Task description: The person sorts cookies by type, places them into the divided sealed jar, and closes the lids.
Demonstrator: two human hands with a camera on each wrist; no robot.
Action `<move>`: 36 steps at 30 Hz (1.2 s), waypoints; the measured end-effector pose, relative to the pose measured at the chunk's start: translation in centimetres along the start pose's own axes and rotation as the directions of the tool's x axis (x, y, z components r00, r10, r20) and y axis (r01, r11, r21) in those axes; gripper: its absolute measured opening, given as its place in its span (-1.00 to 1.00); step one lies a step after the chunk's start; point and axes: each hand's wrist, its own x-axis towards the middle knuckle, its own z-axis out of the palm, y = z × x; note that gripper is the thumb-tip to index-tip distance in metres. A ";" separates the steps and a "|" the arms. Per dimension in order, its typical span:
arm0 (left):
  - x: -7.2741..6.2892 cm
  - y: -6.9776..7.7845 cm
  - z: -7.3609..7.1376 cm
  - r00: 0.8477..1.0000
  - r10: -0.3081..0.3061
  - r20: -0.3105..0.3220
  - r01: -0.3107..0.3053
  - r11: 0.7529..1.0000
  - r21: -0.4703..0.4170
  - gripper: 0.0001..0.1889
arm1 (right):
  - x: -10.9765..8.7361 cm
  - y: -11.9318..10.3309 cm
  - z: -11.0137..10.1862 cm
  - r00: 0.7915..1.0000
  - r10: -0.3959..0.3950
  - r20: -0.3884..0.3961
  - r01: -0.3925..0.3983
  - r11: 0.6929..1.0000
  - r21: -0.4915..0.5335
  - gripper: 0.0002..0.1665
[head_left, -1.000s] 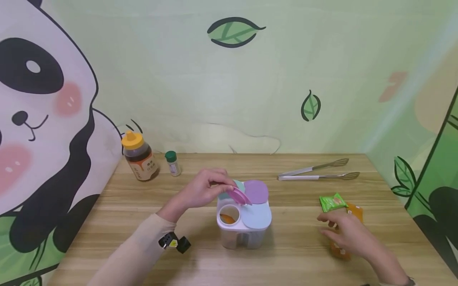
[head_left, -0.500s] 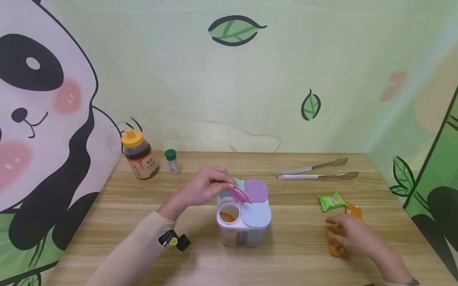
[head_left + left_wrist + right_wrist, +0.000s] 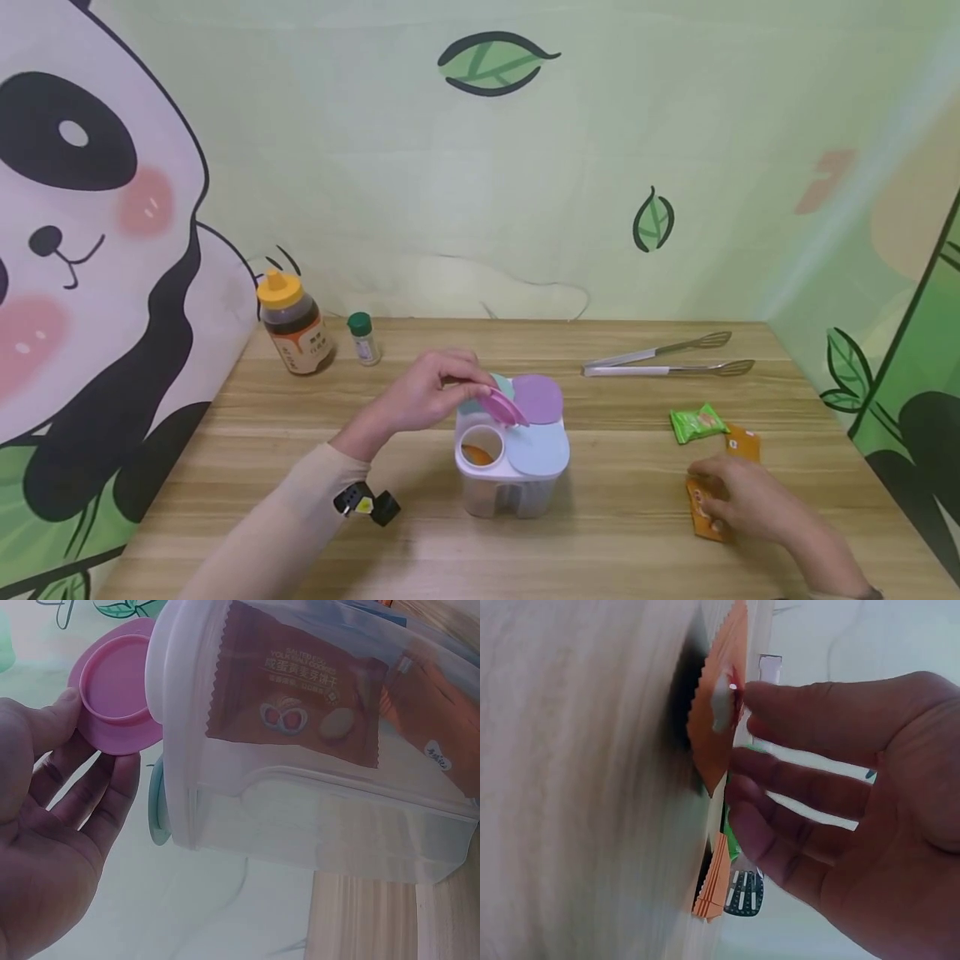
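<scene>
My left hand [image 3: 431,392] pinches a pink round lid [image 3: 112,682] between thumb and fingers, tilted up from a clear plastic storage box [image 3: 480,496] with a white top. Below the raised lid is the box's round opening; an orange-brown cookie packet [image 3: 296,690] shows inside, with another orange packet [image 3: 435,712] beside it. The teal, purple [image 3: 537,398] and pale blue [image 3: 538,450] lids lie down. At right, my right hand [image 3: 750,497] reaches over an orange packet [image 3: 699,510] on the table, thumb and fingertips at its upper face, fingers loosely bent.
A green packet [image 3: 697,423] and another orange packet [image 3: 742,442] lie just beyond my right hand. Metal tongs [image 3: 637,372] with white handles rest behind. A yellow-capped bottle [image 3: 300,333] and a small green-capped shaker [image 3: 364,342] stand at back left, near the wall [image 3: 487,192].
My right hand has moved slightly right and down onto the nearer orange packet, uncovering more of the farther one. My left hand keeps hold of the pink lid in the same place.
</scene>
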 end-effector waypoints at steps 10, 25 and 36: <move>-0.1 0.0 0.0 1.000 -0.007 -0.001 0.007 1.000 -0.006 -0.87 | 0.1 0.1 0.1 0.998 0.051 0.032 -0.051 0.999 -0.013 -0.54; -0.1 -0.1 0.1 1.000 -0.003 -0.004 0.003 1.000 -0.010 -0.87 | 0.2 0.2 0.5 0.999 0.008 -0.038 -0.009 0.999 -0.038 -0.69; -0.1 -0.1 0.1 1.000 0.001 -0.009 -0.001 1.000 -0.001 -0.87 | 0.0 0.4 0.4 0.984 -0.090 -0.155 0.077 0.993 -0.084 -0.74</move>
